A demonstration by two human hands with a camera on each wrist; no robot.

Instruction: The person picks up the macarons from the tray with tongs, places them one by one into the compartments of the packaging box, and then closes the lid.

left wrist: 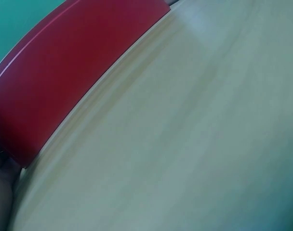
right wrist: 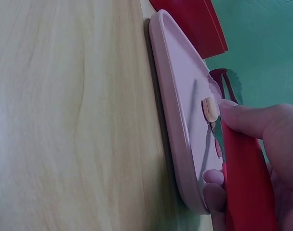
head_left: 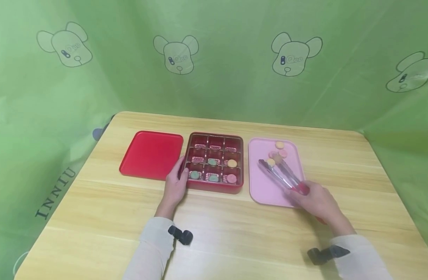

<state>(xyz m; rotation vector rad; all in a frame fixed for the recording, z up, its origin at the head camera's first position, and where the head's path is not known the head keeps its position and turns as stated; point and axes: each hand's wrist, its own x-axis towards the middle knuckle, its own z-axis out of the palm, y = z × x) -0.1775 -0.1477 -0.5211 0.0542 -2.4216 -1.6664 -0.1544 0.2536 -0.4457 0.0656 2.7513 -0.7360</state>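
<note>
My left hand [head_left: 175, 186] holds the front left corner of a red box [head_left: 214, 187], its thumb at the rim and fingers along the side. Inside the box, a clear divider forms compartments; green macarons [head_left: 194, 175], a yellow macaron [head_left: 232, 163] and a pink macaron [head_left: 231, 178] lie in the middle and front rows. My right hand [head_left: 317, 198] grips red-handled tongs [right wrist: 247, 178], thumb on one handle and fingers on the other. The tongs' spread tips reach over the pink tray [head_left: 261, 190], either side of a yellow macaron [head_left: 271, 162].
More macarons lie toward the back of the tray, including a yellow one [head_left: 279, 145] and a pink one [head_left: 282, 154]. A flat red lid [head_left: 152, 153] lies left of the box. Green printed sheeting [head_left: 231, 93] hangs behind and beside the wooden table [head_left: 214, 229].
</note>
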